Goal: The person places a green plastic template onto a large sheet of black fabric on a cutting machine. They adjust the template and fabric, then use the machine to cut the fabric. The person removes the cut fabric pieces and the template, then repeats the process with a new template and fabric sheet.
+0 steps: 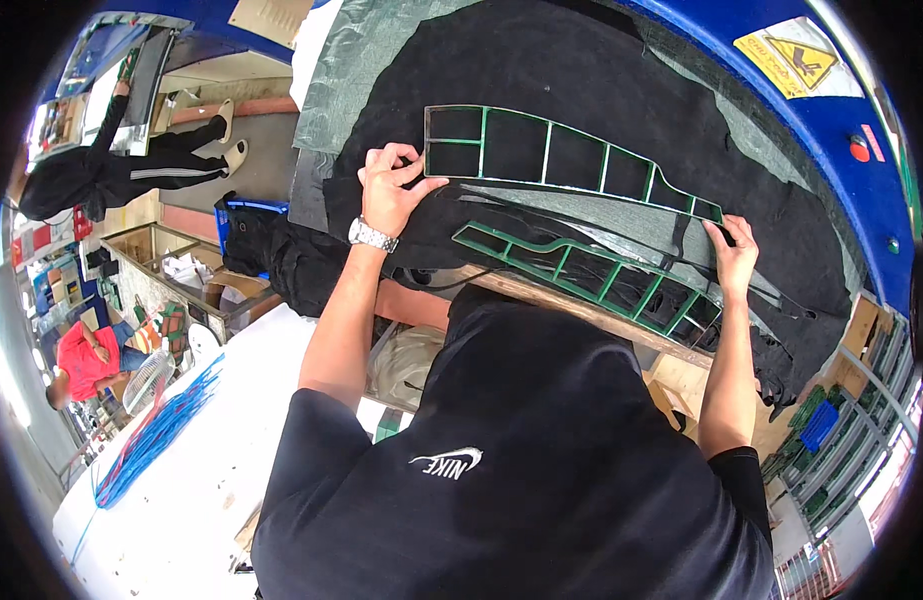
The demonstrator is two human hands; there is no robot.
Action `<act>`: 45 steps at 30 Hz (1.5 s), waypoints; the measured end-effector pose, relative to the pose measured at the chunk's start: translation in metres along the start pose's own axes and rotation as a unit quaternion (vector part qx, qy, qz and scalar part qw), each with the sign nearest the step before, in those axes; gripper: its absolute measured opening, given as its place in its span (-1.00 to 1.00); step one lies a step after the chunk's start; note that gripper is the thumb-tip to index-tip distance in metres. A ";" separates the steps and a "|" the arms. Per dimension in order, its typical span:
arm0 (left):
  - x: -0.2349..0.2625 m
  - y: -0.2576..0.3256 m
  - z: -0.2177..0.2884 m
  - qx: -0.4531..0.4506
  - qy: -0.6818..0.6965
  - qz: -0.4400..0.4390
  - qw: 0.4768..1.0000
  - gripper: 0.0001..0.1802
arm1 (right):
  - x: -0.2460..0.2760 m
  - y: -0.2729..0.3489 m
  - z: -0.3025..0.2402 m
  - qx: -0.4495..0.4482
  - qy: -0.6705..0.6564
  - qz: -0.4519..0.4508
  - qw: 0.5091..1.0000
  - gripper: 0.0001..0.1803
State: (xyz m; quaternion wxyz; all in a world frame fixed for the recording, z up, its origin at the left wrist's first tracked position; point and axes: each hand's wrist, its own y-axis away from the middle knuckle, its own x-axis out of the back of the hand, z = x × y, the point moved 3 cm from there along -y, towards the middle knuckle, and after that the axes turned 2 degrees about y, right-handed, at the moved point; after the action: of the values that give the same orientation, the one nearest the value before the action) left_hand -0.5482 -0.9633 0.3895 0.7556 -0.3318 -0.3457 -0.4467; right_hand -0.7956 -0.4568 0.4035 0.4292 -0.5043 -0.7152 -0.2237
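Observation:
A long green metal frame [571,155] with several open cells lies on black fabric [581,70] spread over a work surface. My left hand [389,188], with a wristwatch on the wrist, pinches the frame's left end between thumb and fingers. At the frame's narrow right end, my right hand [733,252] grips the tip with its fingers curled down. A second green frame [591,280] of similar shape lies nearer to me, between my two arms, on strips of cut fabric.
A blue machine housing [831,120] with a yellow warning sticker and a red button curves round the far right. A wooden bench edge [581,310] runs below the fabric. A white table [181,480] with blue cords stands lower left. Two other people are at far left.

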 end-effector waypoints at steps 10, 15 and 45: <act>0.036 -0.025 0.001 -0.022 0.059 -0.105 0.992 -0.44 | 0.035 -0.014 0.008 -0.010 -0.037 -0.087 0.995 -0.54; 0.041 -0.097 -0.045 0.029 -0.046 -0.038 0.998 -0.47 | 0.076 -0.048 0.098 -0.063 0.162 0.044 0.984 -0.41; -0.082 -0.281 0.037 -0.015 -0.039 -0.111 0.993 -0.40 | 0.162 -0.020 0.202 -0.073 0.376 -0.068 0.921 -0.57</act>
State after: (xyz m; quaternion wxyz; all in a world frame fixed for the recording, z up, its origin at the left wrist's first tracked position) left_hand -0.8400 -1.0037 0.3967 0.6820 -0.3197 -0.4026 -0.5201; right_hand -0.9120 -0.2269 0.4339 0.6123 -0.3627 -0.5157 -0.4771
